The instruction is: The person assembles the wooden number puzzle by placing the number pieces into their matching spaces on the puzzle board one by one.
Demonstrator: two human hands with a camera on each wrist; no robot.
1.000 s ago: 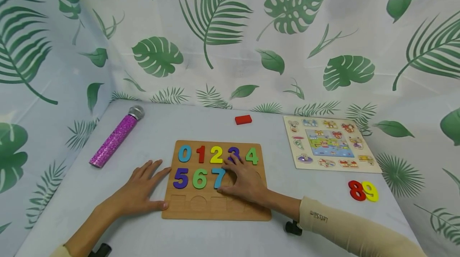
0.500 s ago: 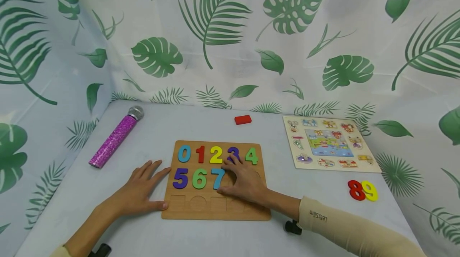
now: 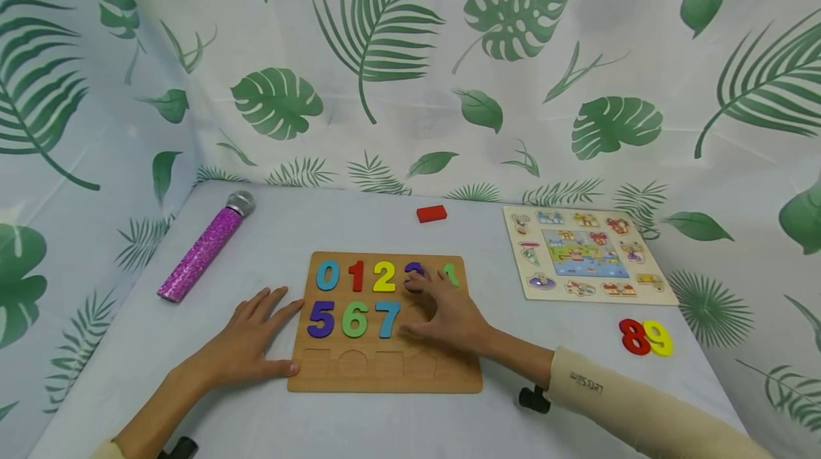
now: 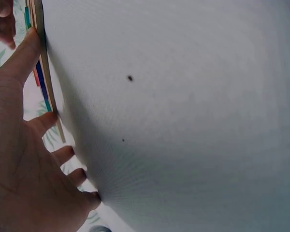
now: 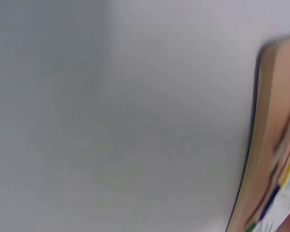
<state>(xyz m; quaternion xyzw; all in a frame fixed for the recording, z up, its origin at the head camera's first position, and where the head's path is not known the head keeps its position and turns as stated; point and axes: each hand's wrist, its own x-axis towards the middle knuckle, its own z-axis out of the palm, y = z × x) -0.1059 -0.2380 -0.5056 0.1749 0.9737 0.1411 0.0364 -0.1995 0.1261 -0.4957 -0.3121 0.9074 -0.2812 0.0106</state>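
Since the earlier frames the right hand (image 3: pixel 452 316) has shifted a little toward the right and upper part of the wooden number board (image 3: pixel 385 382), its spread, relaxed fingers now covering part of the purple 3 (image 3: pixel 413 271) and most of the green 4 (image 3: pixel 452 274); it grips nothing. Resting as before, the left hand (image 3: pixel 246 341) lies flat at the board's left edge, fingers straight, thumb against the lower left corner.

From the head view, at centre frame, the board shows 0, 1, 2 in its top row and 5, 6, 7 below, with bare shape recesses along its bottom strip. A red 8 (image 3: pixel 633 337) and yellow 9 (image 3: pixel 659 338) lie touching each other on the white table (image 3: pixel 359 224) at lower right, well apart from the board. A picture puzzle (image 3: pixel 586 254) sits at right, a small red block (image 3: pixel 432 214) above centre, a glittery purple microphone (image 3: pixel 204 246) at left.

Seen from the left wrist, the board appears only edge-on at upper left, the thumb (image 4: pixel 20 60) pressed to its side, a view the head camera lacks. In the blurred right wrist view only the board's edge (image 5: pixel 270 140) shows at right; the hand itself is barely visible.

On the cream sleeve (image 3: pixel 635 409) small lettering reads upside down, roughly "LetsSlim".
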